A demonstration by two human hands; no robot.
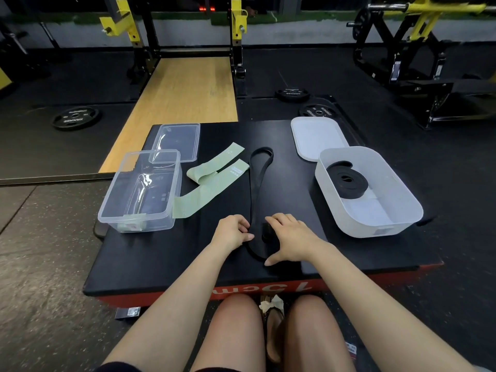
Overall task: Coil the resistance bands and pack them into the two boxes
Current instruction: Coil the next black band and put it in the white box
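Note:
A long black resistance band (258, 181) lies stretched away from me on the black platform (193, 253). Its near end is rolled into a small coil under my fingers. My left hand (233, 232) pinches the band's left edge. My right hand (290, 237) curls over the small coil and grips it. Two pale green bands (214, 181) lie flat between the clear plastic box (139, 191) on the left and the black band. The white box (370, 191) on the right holds one coiled black band (347, 181).
A clear lid (177, 142) lies behind the clear box and a white lid (316, 136) behind the white box. Weight plates (76, 118) lie on the gym floor, with a rack and wooden lifting strip beyond. My knees are at the platform's near edge.

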